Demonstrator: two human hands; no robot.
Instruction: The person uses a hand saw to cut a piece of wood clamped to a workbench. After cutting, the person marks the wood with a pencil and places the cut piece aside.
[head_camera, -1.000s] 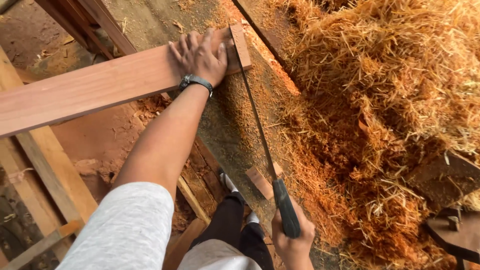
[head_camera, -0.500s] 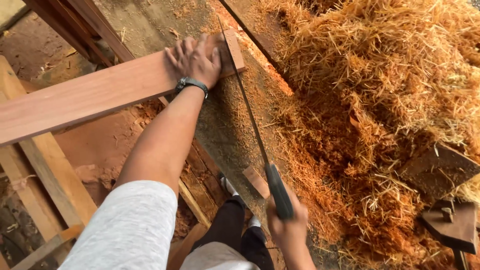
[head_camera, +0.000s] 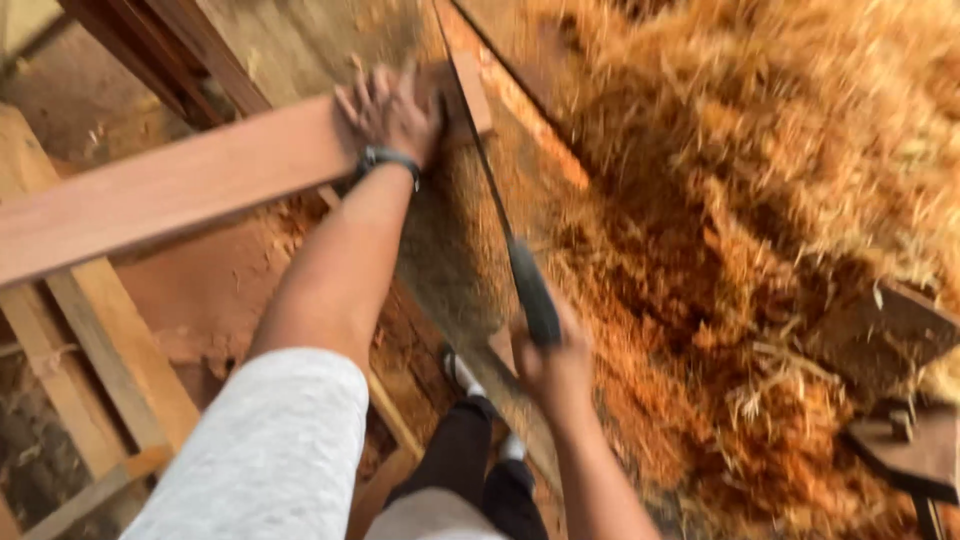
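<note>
Plank (head_camera: 190, 185) runs from nine o'clock toward twelve, left hand (head_camera: 392, 112) pressed flat on it, fingers spread. Right hand (head_camera: 555, 365), blurred, seems wrapped around the saw (head_camera: 500, 225) handle at six o'clock.

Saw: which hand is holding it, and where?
The right hand grips the saw by its dark handle, at the low end. The left hand lies flat on the plank, beside the blade.
</note>
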